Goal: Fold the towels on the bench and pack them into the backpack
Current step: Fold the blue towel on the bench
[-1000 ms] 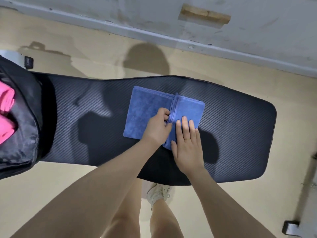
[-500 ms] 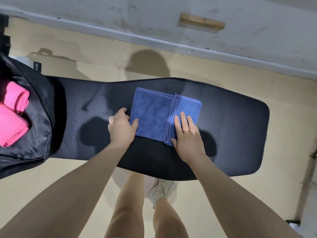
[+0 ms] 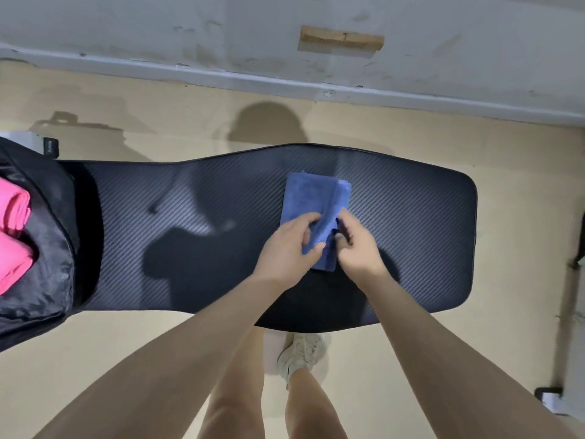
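A folded blue terry-cloth towel point(image 3: 311, 198) lies on the black ribbed padded surface point(image 3: 411, 217), right of its middle, folded into a narrow upright rectangle with a thicker doubled band along its right edge. Both hands meet at the near end of this towel. The left hand point(image 3: 286, 253) comes in from the lower left; its fingers point(image 3: 308, 221) and thumb curl over the towel's near left part and pinch a layer of the cloth, which bunches up between them. The right hand point(image 3: 356, 248) sits just beside it on the towel's near right edge, its fingers curled inward against the doubled band and gripping it; motion blur hides exactly how the fingertips lie. The two hands are nearly touching over the cloth.

At the far left end of the surface stands an open black fabric backpack point(image 3: 47, 248), its shiny lining showing. Inside its mouth sit bright pink folded towels point(image 3: 12, 229), stacked one beside the other and cut off by the frame's edge.

Below the surface, the person's bare legs and a pale sneaker point(image 3: 300, 353) stand on the beige floor point(image 3: 522, 296). A scuffed grey-white wall point(image 3: 158, 26) runs along the top, with a small wooden block point(image 3: 342, 39) fixed to it
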`<control>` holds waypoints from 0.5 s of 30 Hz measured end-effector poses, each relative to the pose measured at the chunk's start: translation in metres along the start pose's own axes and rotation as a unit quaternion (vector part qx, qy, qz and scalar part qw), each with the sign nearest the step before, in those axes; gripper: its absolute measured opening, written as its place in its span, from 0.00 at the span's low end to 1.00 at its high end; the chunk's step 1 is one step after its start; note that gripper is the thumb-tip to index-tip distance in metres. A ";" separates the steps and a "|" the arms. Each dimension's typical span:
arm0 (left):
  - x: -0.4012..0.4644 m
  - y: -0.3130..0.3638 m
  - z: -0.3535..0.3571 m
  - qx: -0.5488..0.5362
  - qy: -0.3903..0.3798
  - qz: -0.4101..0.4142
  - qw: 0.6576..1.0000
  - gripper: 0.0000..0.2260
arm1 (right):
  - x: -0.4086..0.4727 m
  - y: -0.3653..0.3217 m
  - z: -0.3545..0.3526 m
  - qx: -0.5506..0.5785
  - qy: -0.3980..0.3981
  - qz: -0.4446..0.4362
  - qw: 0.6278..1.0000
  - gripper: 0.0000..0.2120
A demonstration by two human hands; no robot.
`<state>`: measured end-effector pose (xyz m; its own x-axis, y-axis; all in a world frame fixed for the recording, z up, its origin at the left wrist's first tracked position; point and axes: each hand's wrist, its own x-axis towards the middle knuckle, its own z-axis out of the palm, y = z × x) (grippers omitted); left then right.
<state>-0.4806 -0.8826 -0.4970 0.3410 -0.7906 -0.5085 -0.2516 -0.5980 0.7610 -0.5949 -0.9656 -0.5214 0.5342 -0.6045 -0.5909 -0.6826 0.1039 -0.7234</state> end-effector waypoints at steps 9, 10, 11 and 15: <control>-0.025 -0.034 0.058 0.324 -0.048 0.205 0.922 0.22 | -0.022 -0.001 -0.015 -0.355 -0.077 -0.270 0.892 0.28; -0.030 -0.040 0.058 0.381 -0.060 0.217 0.897 0.24 | -0.019 0.000 -0.007 -0.382 -0.113 -0.287 0.871 0.28; -0.034 -0.045 0.055 0.426 -0.068 0.228 0.873 0.25 | -0.014 0.000 0.000 -0.405 -0.143 -0.285 0.857 0.29; -0.035 -0.063 0.044 0.463 -0.078 0.258 0.845 0.32 | 0.022 0.001 0.010 -0.466 -0.183 -0.259 0.826 0.33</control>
<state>-0.5169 -0.8234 -0.5450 -0.1355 -0.9418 -0.3077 -0.9549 0.0414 0.2939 -0.5788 -0.9706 -0.5382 0.8736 -0.0802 -0.4801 -0.3117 -0.8497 -0.4252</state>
